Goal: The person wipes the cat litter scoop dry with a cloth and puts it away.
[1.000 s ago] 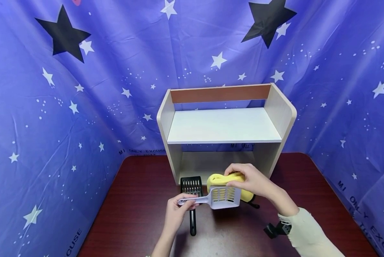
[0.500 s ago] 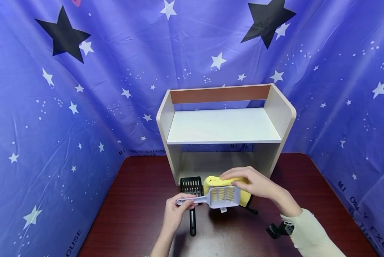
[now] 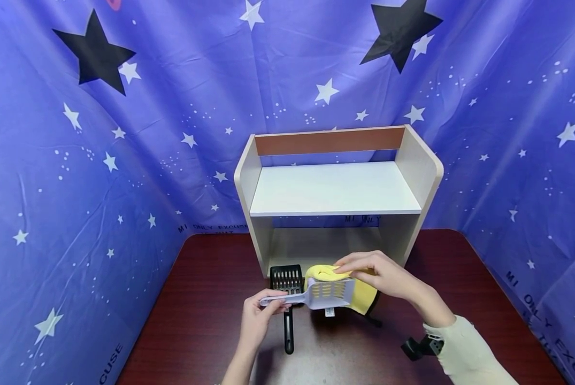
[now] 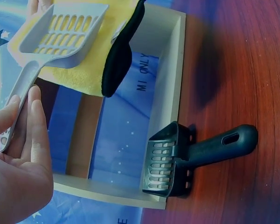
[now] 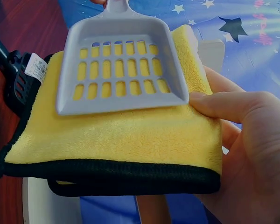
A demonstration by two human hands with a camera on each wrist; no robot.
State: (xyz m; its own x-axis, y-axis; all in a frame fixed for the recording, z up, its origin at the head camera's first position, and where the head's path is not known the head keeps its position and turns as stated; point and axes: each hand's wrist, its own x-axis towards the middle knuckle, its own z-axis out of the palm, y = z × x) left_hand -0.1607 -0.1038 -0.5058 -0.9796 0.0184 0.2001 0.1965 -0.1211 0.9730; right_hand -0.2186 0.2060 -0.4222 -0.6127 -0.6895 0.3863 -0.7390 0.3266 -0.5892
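Observation:
My left hand (image 3: pixel 259 313) pinches the handle of a pale grey-lilac litter scoop (image 4: pixel 65 35) between thumb and fingers. The scoop's slotted pan lies against a folded yellow cloth (image 5: pixel 130 135) with black edging and a small white tag. In the right wrist view my right hand (image 5: pixel 256 135) grips the cloth at its side, thumb in front and fingers behind; the thumb tip is right at the scoop's corner. A black litter scoop (image 4: pixel 172 163) lies on the table, its pan by the shelf's front edge and its handle toward me in the head view.
A two-tier shelf unit (image 3: pixel 335 187) with pale side panels stands at the back of the dark red-brown table (image 3: pixel 210 299). A blue curtain (image 3: pixel 171 107) printed with stars hangs behind and on both sides.
The grey-lilac scoop has shifted slightly left with my left hand and tilted. My right hand has changed its hold on the cloth, whose lower corner and tag now show beneath the scoop.

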